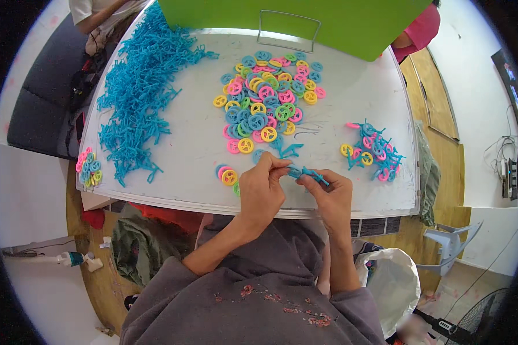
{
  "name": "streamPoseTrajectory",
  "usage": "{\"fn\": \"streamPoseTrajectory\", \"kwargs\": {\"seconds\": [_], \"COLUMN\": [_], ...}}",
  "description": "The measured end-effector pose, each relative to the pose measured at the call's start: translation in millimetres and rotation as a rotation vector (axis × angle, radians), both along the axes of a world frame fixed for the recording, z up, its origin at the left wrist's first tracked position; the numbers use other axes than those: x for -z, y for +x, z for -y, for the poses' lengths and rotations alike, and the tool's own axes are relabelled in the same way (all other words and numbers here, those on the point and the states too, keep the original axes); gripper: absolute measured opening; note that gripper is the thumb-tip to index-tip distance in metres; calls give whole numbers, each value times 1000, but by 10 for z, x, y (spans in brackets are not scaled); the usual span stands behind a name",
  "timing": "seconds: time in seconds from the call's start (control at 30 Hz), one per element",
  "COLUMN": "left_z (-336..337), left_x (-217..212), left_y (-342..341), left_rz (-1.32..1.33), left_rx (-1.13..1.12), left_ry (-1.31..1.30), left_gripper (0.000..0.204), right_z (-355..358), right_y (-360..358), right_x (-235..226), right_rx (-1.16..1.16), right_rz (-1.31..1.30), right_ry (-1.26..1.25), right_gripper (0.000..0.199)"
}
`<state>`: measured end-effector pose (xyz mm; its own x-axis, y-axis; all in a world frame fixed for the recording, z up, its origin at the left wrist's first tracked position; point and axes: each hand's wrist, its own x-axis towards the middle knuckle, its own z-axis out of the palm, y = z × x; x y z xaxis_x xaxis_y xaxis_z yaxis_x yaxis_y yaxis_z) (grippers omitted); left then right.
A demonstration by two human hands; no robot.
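Observation:
Close to the table's front edge, my left hand (261, 192) pinches a small blue spoked wheel (294, 171) between thumb and fingertips. My right hand (332, 196) grips a blue plastic frame piece (315, 175), which meets the wheel; whether they are joined I cannot tell. Just beyond my hands lie loose blue frame pieces (289, 150). A heap of blue, pink, yellow and green wheels (258, 121) spreads over the middle of the table. Beside my left hand rest a few more wheels (229, 177). To the right sits a cluster of blue pieces with wheels on them (380, 152).
A large mound of blue frame pieces (141, 98) covers the table's left side. At the left corner is a small group of coloured wheels (89, 169). A green panel (339, 26) with a wire stand (288, 49) rises at the back. Two other people are at the far side.

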<state>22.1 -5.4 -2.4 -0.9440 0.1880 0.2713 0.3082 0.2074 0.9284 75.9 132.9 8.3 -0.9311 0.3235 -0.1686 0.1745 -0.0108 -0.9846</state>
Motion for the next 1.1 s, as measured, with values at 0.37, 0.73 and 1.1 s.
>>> {"fn": "streamPoseTrajectory", "kwargs": {"seconds": [0.37,0.73,1.1], "left_z": [-18,-22,111], "left_x": [11,-10,-116], "left_y": [-12,5,-32], "left_rz": [-31,-34,141], "left_rx": [-5,-65,165], "left_ry": [-9,-119,176], "left_gripper": [14,15,28], "right_z": [-53,150,27], "right_y": [-10,-34,-72], "right_x": [113,86,126], "right_rx": [-20,115,19], "right_rz": [101,79,-346], "right_ry": [-233,-68,478], "right_gripper": [21,17,15]}}
